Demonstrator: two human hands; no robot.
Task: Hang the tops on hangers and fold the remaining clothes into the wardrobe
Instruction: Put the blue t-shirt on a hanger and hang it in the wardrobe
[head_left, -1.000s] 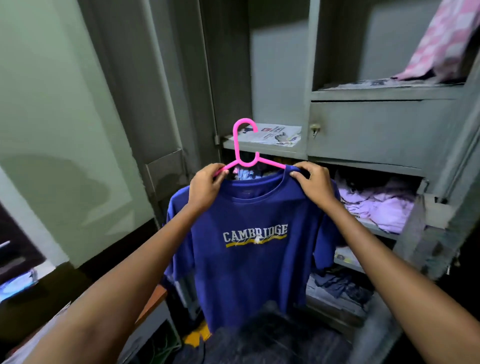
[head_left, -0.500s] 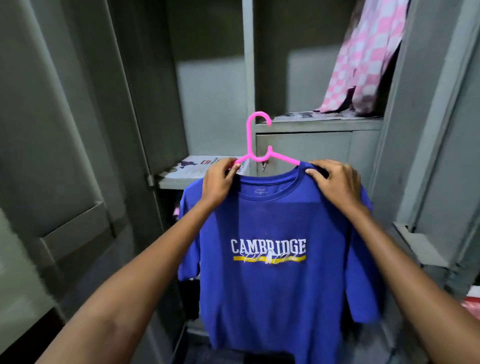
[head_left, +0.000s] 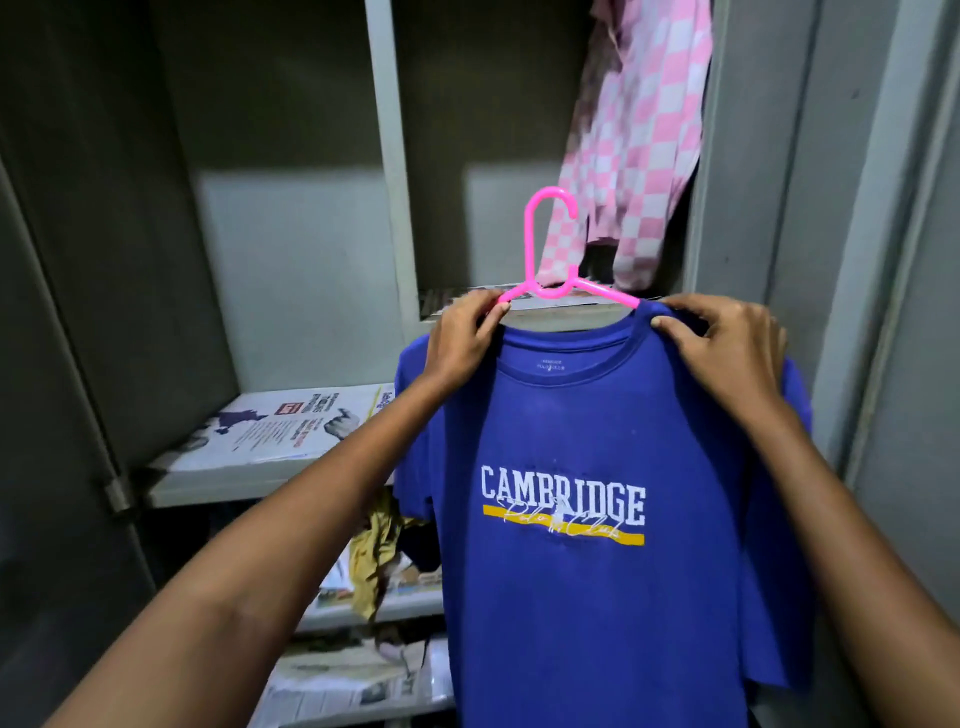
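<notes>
Newspaper (head_left: 270, 431) lines the wardrobe (head_left: 387, 156) shelf at the left edge of the view. Next, the left hand (head_left: 462, 338) pinches the pink hanger (head_left: 553, 249) arm and shirt shoulder together; the blue T-shirt (head_left: 597, 519) hangs from the hanger in front of the shelves, soft, light and limp, so it is best held at the stiff hanger shoulders. The right hand (head_left: 727, 348) grips the collar over the other arm. A pink checked garment (head_left: 644, 140) hangs behind. Compared with half a second ago, the hanger sits higher and closer to that garment.

blue t-shirt (head_left: 597, 597), pink hanger (head_left: 540, 249), pink-and-white checked cloth (head_left: 644, 135)
</notes>
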